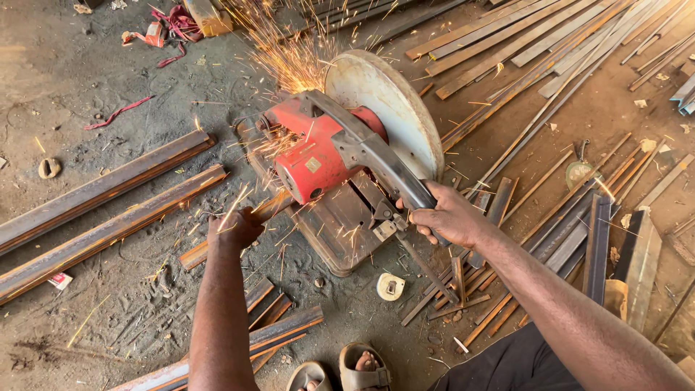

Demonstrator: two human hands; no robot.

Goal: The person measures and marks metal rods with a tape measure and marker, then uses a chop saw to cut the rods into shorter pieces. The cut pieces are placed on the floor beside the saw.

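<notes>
Sparks [289, 54] are flying up and away from a red chop saw [318, 156] that is sitting on dirt ground [108, 72]; its pale round blade guard [387, 108] is tilting over the saw base [340, 232].
Right hand [449, 216] is gripping the grey saw handle [384, 163], fingers wrapped fully round it.
Left hand [235, 228] is pressing down on a rusty steel bar [217, 242], fingers curled over it, just beside the base; the bar is running from the ground at the left in under the red motor housing.
Two long rusty angle irons [108, 203] are lying side by side on the left, well apart from the saw.
Short steel offcuts [463, 289] are lying scattered below the right hand, near a small round white piece [391, 287].
Long steel strips [521, 43] are lying in a stack at upper right.
Sandalled feet [362, 373] are showing at the bottom edge, near more rusty bars [282, 329]
</notes>
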